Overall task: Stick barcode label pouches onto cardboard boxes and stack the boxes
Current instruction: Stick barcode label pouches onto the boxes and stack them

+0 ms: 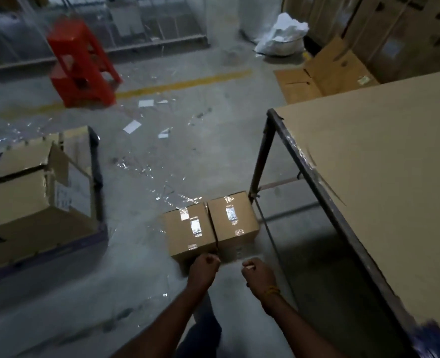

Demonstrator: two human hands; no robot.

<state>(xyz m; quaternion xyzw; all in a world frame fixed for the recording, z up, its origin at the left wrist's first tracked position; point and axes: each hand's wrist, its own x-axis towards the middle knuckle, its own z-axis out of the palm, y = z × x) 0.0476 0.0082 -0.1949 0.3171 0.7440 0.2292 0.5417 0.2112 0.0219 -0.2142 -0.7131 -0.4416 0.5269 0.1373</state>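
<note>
I see two taped boxes [189, 229] [233, 218] touching on the floor [146, 254]; left hand [204, 267] and right hand [257, 275] both fisted, fingers curled on nothing

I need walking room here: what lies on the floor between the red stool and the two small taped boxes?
In the head view, white paper scraps and shiny clear film strips litter the floor between the red stool and the two taped boxes.

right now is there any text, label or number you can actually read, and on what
None can be read.
Big open box: white side label, print blurred.
Two small boxes on the floor: shiny pouches under tape, nothing legible.
Flattened carton: small sticker, too small to read.
</note>
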